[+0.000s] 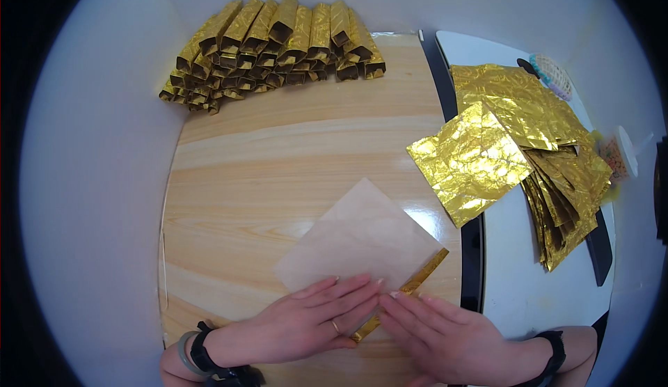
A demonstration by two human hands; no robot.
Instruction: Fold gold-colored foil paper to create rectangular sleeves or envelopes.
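A square sheet of foil paper point(355, 223) lies pale side up on the wooden table, turned cornerwise to me. Along its lower right edge runs a narrow folded strip point(422, 271) with the gold side showing. My left hand point(313, 321) rests flat across the sheet's near part, fingers stretched toward the strip. From the other side my right hand point(442, 328) lies over the strip's middle, its fingers straight and pressing down. The two hands' fingertips meet near the fold, hiding part of it. Neither hand grasps anything.
Several gold paper tubes point(282, 42) are stacked at the far left of the wooden table point(229, 199). To the right, a loose gold sheet point(473, 161) overlaps a pile of gold sheets point(570, 199) on a white surface point(515, 296). A lidded cup point(619, 154) stands beyond.
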